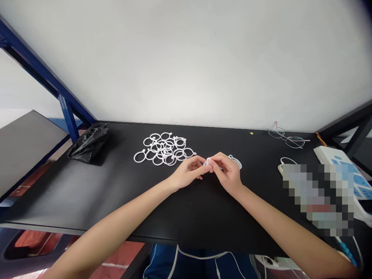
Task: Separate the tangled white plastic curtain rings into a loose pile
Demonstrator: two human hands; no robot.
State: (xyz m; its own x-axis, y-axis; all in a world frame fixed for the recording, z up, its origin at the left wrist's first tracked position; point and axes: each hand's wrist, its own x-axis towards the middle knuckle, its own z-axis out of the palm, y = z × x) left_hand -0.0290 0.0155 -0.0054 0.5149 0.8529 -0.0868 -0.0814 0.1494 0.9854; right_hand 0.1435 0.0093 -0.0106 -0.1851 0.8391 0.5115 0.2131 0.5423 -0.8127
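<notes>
Over the middle of the black table, my left hand [188, 171] and my right hand [227, 172] meet with fingertips pinched. Between them is a small white curtain ring [207, 161], mostly covered by the fingers. Left of my hands lies a loose pile of white curtain rings [169, 159], several of them overlapping, each with a small eyelet on its rim. Just behind my right hand, another white curtain ring or a small stack of them [237, 161] lies partly hidden.
A crumpled black plastic bag [90, 143] lies at the table's left end. Eyeglasses [295, 142] rest at the back right. Nearer on the right are a blurred-out phone-like item [314, 201] and a white power strip [334, 155]. White cables [203, 255] hang at the front edge.
</notes>
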